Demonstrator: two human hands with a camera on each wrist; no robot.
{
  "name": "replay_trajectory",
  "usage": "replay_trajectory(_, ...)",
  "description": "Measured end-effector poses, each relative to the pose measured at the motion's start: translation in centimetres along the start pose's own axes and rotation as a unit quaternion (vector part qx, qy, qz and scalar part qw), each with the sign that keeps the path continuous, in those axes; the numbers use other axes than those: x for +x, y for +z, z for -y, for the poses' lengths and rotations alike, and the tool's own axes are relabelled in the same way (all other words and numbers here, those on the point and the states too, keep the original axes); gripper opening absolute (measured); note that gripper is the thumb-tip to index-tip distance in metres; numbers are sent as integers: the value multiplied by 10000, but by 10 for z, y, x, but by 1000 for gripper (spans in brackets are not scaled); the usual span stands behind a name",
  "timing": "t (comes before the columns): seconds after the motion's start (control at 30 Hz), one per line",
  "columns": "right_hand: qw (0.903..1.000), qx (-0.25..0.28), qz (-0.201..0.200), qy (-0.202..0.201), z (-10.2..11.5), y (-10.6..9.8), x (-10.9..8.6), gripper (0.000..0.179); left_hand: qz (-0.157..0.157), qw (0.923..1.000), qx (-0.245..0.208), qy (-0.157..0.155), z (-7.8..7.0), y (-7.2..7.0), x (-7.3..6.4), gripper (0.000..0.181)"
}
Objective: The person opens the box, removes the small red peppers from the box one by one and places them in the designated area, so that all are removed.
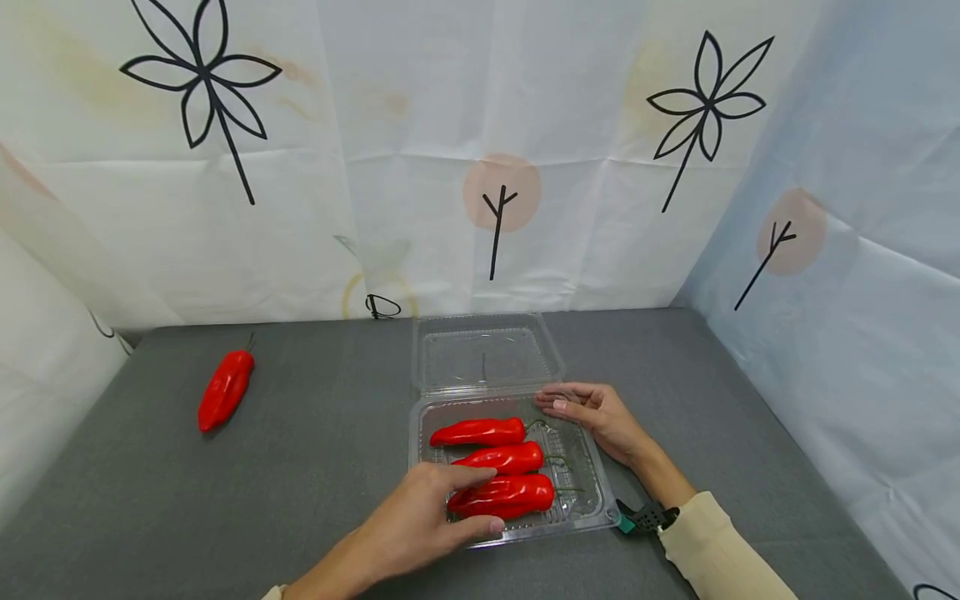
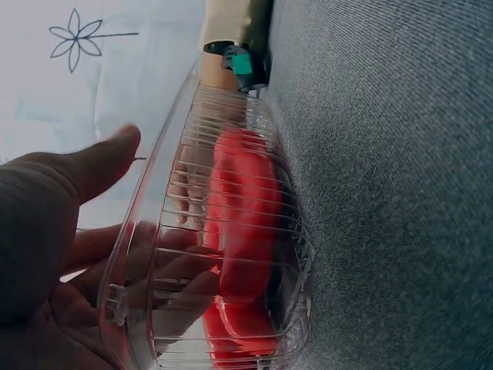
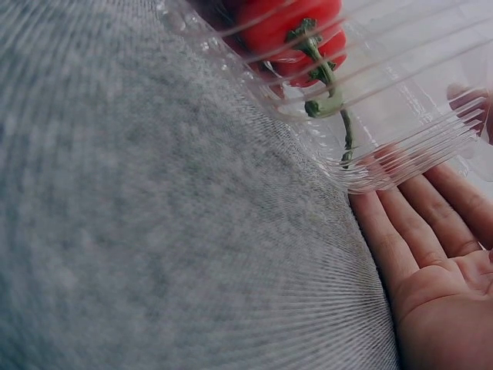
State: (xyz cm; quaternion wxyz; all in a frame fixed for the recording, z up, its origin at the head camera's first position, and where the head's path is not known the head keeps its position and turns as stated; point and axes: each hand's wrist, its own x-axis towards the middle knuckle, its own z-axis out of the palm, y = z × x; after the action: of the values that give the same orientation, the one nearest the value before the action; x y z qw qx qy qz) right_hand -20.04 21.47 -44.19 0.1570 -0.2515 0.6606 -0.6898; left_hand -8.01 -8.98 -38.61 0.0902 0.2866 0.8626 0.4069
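Three red peppers (image 1: 495, 496) with green stems lie side by side in the clear plastic clamshell container (image 1: 600, 492), whose lid (image 1: 487, 354) is folded back. My left hand (image 1: 420, 517) reaches over the container's left side, its fingers inside by the nearest pepper. In the left wrist view, the thumb (image 2: 108, 162) is spread away from the peppers, above the rim. My right hand (image 1: 603, 417) is at the container's far right corner; in the right wrist view its straight fingers (image 3: 435, 208) lie against the outside of the ribbed wall.
Another red pepper (image 1: 227, 390) lies apart at the left of the grey cloth-covered table (image 1: 300, 450). White printed curtains (image 1: 420, 167) stand behind the table and along its sides. A black wristband (image 1: 648, 515) with a green piece is on the right wrist.
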Motion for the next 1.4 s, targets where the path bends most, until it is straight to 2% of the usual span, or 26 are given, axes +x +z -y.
replay_trajectory(0.23, 10000, -50, 3, 17, 0, 0, 0, 40, 337, 9992, 172, -105, -1, -1, 3, 64)
replay_trajectory(0.53, 10000, -35, -36, 45, 1, 1, 0, 40, 450, 9949, 878, 216, -1, 5, 3, 64)
replay_trajectory(0.87, 10000, -11, 22, -11, 0, 0, 1, 40, 777, 9899, 1175, 132, -1, 6, 4, 65)
replay_trajectory(1.0, 10000, -26, 25, -15, -1, 0, 1, 40, 785, 9870, 1368, 300, 0, 7, 3, 64)
replay_trajectory(1.2, 10000, -45, 38, -15, 0, 1, 1, 40, 746, 9854, 1396, 619, 2, 9, 2, 55)
replay_trajectory(1.4, 10000, -30, 41, -14, 2, 1, 0, 41, 850, 9846, 1359, 703, 2, 8, 2, 55)
